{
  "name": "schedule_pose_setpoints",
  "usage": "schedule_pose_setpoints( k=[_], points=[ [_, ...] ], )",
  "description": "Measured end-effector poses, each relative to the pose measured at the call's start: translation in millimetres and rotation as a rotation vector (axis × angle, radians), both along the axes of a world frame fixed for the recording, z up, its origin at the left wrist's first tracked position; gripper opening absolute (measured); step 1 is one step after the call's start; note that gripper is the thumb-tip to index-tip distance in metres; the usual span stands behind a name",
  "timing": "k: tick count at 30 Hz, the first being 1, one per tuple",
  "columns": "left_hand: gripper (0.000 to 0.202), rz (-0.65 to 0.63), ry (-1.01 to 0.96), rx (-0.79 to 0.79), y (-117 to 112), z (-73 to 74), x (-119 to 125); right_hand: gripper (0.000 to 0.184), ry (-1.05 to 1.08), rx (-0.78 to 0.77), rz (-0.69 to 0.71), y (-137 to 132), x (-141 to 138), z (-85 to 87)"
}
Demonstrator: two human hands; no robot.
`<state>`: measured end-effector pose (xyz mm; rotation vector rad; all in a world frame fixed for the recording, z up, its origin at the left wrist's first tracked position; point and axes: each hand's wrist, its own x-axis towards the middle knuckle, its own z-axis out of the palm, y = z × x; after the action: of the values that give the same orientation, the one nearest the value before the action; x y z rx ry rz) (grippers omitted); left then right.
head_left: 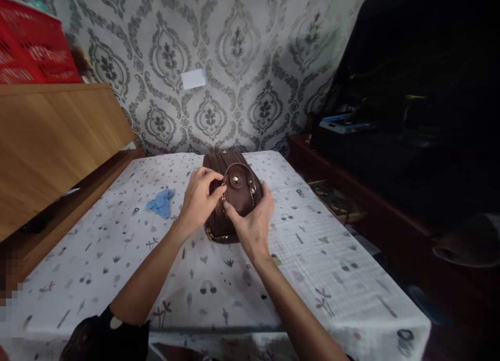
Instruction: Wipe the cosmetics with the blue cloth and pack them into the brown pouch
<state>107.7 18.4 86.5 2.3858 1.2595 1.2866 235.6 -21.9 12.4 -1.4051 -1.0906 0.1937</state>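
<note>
On printed white cloth (312, 262), mid-table, brown leather handbag (244, 194) sits upright, round flap's stud showing. L hand (199, 202) pinches bag's metal-trimmed edge w/ fingertips; R hand (252, 228) grasps its near side, thumb close to L hand. Neither released. Flap looks fastened; zip state can't tell. Blue rag (161, 203) lies left, apart from bag.

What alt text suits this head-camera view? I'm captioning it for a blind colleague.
The left hand and right hand hold a brown leather handbag with gold-toned hardware on a white patterned tablecloth. A crumpled blue cloth lies to its left, before grey damask wallpaper.
</note>
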Motion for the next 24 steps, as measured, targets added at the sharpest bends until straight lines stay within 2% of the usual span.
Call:
schedule_pose_setpoints(
  k=[7,14,20,24],
  points=[
    [0.011,-0.01,-0.014,-0.01,2.2,1.0,-1.5,0.093,-0.075,0.04,0.093,-8.1,3.1,-3.8],
    [0.008,-0.025,-0.068,-0.071,4.0,5.8,0.9,0.087,-0.117,0.074,0.052,-5.2,-0.1,-6.4],
    [0.005,0.077,-0.031,-0.009,-3.0,6.2,5.4,0.086,-0.139,0.086,0.026,-2.3,-0.4,-10.9],
    [0.01,0.095,-0.034,-0.061,-6.9,3.7,7.3,0.086,-0.14,0.089,0.025,-2.3,0.5,-12.5]
  ],
)
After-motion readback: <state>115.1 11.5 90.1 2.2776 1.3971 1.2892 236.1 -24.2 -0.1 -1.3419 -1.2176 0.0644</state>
